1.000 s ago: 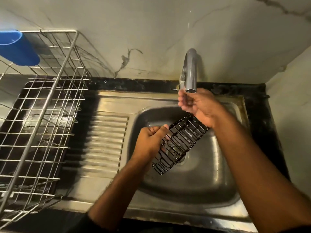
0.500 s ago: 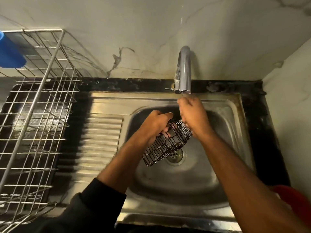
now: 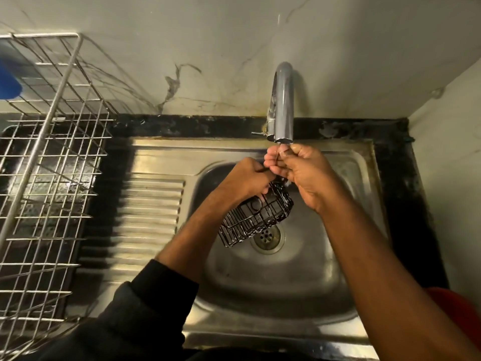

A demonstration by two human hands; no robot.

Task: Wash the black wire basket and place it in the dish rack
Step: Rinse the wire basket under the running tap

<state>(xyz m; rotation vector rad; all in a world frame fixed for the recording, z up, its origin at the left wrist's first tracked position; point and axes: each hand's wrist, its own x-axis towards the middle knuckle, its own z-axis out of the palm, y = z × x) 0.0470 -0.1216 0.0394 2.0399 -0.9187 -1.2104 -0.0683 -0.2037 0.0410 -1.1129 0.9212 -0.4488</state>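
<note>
Steel sink (image 3: 346,162) | both hands (image 3: 307,175) grip black wire basket (image 3: 256,217)

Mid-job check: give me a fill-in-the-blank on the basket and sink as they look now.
1. The black wire basket is held over the ____.
2. Both hands, left hand and right hand, meet just below the ____ spout.
3. The dish rack stands on the person's ____ side.

Missing words: sink; faucet; left

Basket (image 3: 256,217) black wire; sink (image 3: 161,162) glossy steel.
</note>
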